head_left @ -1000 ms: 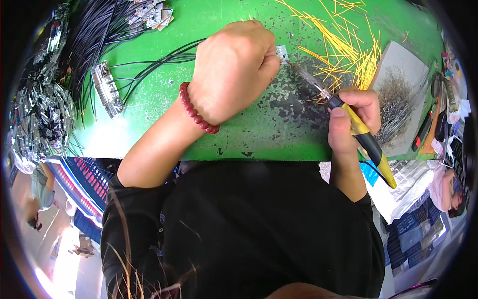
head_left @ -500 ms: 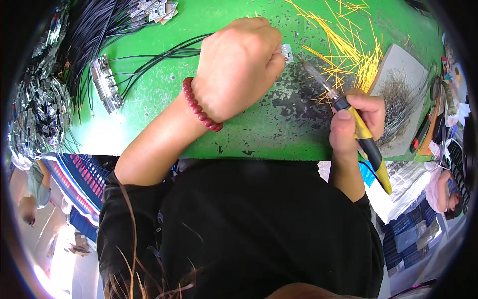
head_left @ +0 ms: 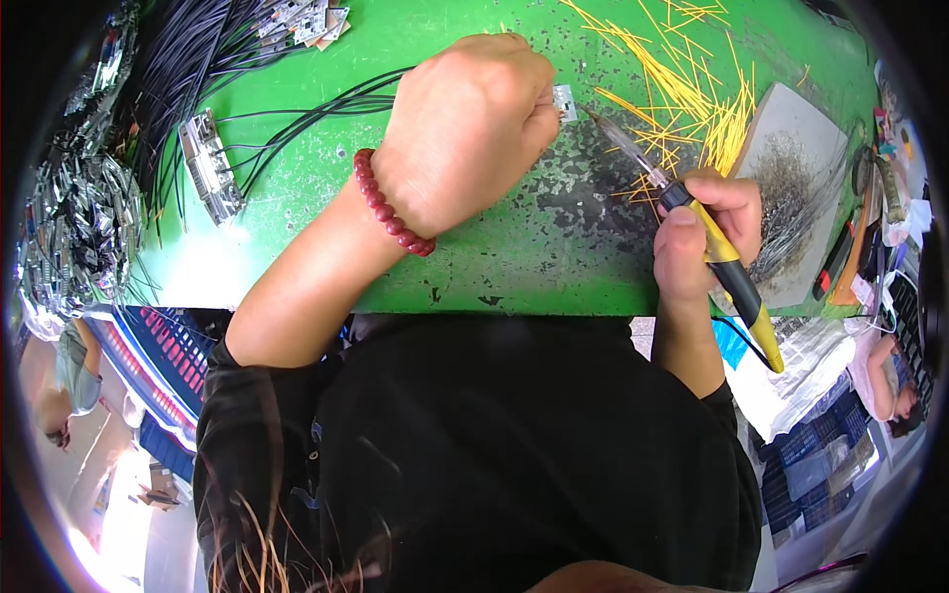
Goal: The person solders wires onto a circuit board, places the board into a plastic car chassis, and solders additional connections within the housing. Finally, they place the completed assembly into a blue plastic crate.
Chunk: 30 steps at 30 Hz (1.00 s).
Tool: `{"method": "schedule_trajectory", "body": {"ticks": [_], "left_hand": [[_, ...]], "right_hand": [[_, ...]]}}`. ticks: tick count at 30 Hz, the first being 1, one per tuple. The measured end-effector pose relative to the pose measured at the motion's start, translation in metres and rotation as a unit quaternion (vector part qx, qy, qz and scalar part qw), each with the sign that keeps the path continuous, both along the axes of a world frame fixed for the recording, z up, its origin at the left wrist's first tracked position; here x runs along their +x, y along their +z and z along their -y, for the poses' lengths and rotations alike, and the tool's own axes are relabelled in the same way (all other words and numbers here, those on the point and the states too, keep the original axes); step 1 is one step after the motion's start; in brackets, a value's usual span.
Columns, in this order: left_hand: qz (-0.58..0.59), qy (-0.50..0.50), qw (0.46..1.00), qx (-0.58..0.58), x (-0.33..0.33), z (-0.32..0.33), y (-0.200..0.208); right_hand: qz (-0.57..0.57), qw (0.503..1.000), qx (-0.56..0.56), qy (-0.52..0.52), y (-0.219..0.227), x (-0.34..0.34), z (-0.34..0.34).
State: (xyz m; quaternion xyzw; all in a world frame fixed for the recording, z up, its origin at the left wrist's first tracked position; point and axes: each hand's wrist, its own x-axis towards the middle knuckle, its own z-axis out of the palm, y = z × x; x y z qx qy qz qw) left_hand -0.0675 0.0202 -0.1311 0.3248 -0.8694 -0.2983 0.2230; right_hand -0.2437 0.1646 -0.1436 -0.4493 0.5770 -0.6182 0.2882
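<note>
My left hand (head_left: pixel 470 124), wearing a red bead bracelet (head_left: pixel 388 210), is closed in a fist-like grip over the bench. A small pale circuit board (head_left: pixel 564 103) sticks out past its curled fingers, which are mostly hidden beneath the hand. Black wires (head_left: pixel 326 111) run from a silvery metal piece (head_left: pixel 210 166) on the left to under this hand. My right hand (head_left: pixel 707 232) grips a yellow and black soldering iron (head_left: pixel 727 259). Its tip points up and left and ends just right of the board, apparently with a small gap.
Yellow wires (head_left: pixel 692 104) lie scattered on the worn green bench (head_left: pixel 465 282). A sooty grey board (head_left: pixel 791 198) sits at right. More black wires (head_left: pixel 198 49), a stack of circuit boards (head_left: pixel 306 20) and shiny metal parts (head_left: pixel 74 208) fill the left. Two people are in the background.
The whole view has shifted slightly. The soldering iron's rear end has swung a little up and right. Both hands keep their grips.
</note>
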Motion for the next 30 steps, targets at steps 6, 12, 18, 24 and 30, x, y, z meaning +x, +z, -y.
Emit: {"method": "schedule_trajectory", "body": {"ticks": [6, 12, 18, 24, 30], "left_hand": [[0.005, -0.032, 0.999, 0.015, 0.003, 0.003, 0.008], [0.094, -0.048, 0.994, -0.009, -0.004, 0.003, 0.013], [0.130, -0.094, 0.987, -0.021, -0.006, 0.012, 0.015], [0.169, -0.099, 0.981, -0.010, -0.012, 0.015, 0.031], [0.156, -0.094, 0.983, -0.006, -0.011, 0.016, 0.032]], "right_hand": [[-0.004, 1.000, -0.009, 0.008, 0.003, 0.000, 0.004], [-0.006, 1.000, 0.019, 0.011, 0.009, -0.001, 0.004], [-0.008, 0.998, 0.053, 0.016, 0.012, -0.003, 0.014], [0.004, 0.998, 0.055, 0.025, 0.013, -0.005, 0.015], [0.012, 0.999, 0.043, 0.023, 0.013, -0.004, 0.017]]}}
